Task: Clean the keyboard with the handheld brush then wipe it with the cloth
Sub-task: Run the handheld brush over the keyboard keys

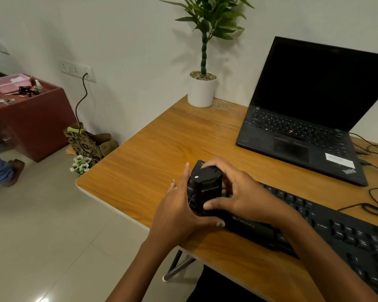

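A black keyboard (327,225) lies slantwise on the wooden desk (162,144), running from the middle toward the lower right. Over its left end stands a black handheld brush (206,188), a blocky body with a small white dot on top. My right hand (238,192) grips the brush from the right, fingers curled over its top and thumb on its front. My left hand (181,212) holds the keyboard's left end, fingers straight up its side and thumb along the front edge. No cloth is in view.
An open black laptop (303,136) sits at the back right with cables (375,203) trailing beside it. A potted plant (202,88) stands at the desk's far edge. The desk's left edge drops to tiled floor; a brown cabinet (31,127) stands far left.
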Tool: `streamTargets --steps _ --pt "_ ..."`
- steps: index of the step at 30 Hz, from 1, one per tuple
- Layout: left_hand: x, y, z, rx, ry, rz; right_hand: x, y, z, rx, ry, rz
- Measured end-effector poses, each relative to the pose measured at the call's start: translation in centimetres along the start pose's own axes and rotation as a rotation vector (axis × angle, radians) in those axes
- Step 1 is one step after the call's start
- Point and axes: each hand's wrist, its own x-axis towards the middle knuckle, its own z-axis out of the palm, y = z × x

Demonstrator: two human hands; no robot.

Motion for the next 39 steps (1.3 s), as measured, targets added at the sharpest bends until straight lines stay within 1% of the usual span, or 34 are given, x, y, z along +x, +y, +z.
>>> streamTargets --steps 3,4,8,9,12,13,16,17,18,21,22,25,26,28,30,34,37,39 --pt "0.0 0.2 0.0 -0.009 0.001 -0.005 0.6 0.3 -1.4 -0.027 0.086 0.006" --pt "0.0 0.2 -0.1 -0.011 0.001 -0.006 0.7 0.3 -1.4 -0.014 0.083 0.006" --pt "0.3 -0.2 -0.1 0.026 -0.02 0.026 0.7 -0.1 0.1 -0.058 -0.078 -0.017" --pt "0.3 -0.1 0.0 0.027 -0.018 0.016 0.8 0.0 -0.2 -0.076 -0.072 -0.015" --pt "-0.1 0.1 0.0 0.016 -0.015 -0.04 1.2 0.3 -1.8 -0.058 0.036 0.015" --pt "-0.1 0.1 0.0 0.013 -0.018 -0.038 1.2 0.4 -1.8 -0.036 0.035 0.018" --pt "0.3 0.0 -0.3 0.042 -0.026 0.013 0.9 0.1 -0.4 -0.052 -0.073 0.015" --pt "0.3 0.0 -0.3 0.05 -0.028 0.023 0.9 0.2 -0.4 -0.064 -0.086 0.015" --pt "0.3 0.0 -0.2 0.045 -0.028 0.013 0.9 0.1 -0.7 -0.055 -0.074 0.022" --pt "0.1 -0.1 0.1 0.023 -0.021 -0.054 1.1 0.5 -2.5 -0.026 0.053 0.043" --pt "0.0 -0.1 0.1 0.021 -0.022 -0.061 1.0 0.6 -2.4 -0.002 0.052 0.048" --pt "0.1 -0.4 0.1 0.023 -0.033 -0.031 0.7 0.5 -0.7 0.086 -0.084 0.06" --pt "0.2 -0.3 0.1 0.029 -0.034 -0.025 0.5 0.6 -0.4 0.092 -0.095 0.056" --pt "0.1 -0.2 0.1 0.032 -0.026 -0.047 0.7 1.2 -1.4 0.083 -0.017 0.052" --pt "0.0 -0.1 0.1 0.034 -0.021 -0.061 1.0 2.3 -2.9 0.062 0.128 0.067" --pt "0.0 0.3 0.0 0.032 -0.022 -0.055 1.4 4.2 -4.2 -0.089 0.389 0.088" --pt "0.0 0.3 0.0 0.038 -0.028 -0.063 1.5 4.4 -3.7 -0.131 0.471 0.066" --pt "-0.1 0.1 0.0 0.042 -0.036 -0.074 1.4 4.4 -3.4 -0.117 0.542 0.05"
